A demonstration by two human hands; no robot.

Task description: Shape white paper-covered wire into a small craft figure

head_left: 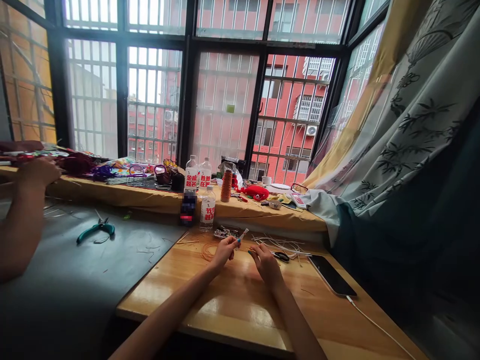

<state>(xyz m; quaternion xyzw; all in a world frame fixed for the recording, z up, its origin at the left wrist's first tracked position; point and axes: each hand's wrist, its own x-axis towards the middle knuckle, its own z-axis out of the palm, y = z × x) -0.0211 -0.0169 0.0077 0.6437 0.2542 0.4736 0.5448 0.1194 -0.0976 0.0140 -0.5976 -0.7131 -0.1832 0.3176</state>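
Observation:
Over the wooden table [232, 295], my left hand [224, 251] is closed on a small, slim white piece [244, 233] that sticks up past its fingertips. What exactly the piece is, I cannot make out. Just to the right, my right hand [265, 262] has its fingers pinched together. A thin tan strand seems to run between the two hands, too fine to be sure of. A loose coil of orange-tan cord [207, 252] lies beside my left hand. Black-handled scissors [281, 256] rest by my right hand, near several white strips [279, 243].
A phone [333, 276] with a white cable lies at right. Bottles [207, 210] and a cone of brown thread [226, 186] stand behind my hands. Teal pliers [96, 231] rest on the dark mat at left, where another person's arm [24, 220] reaches in. Craft supplies crowd the sill.

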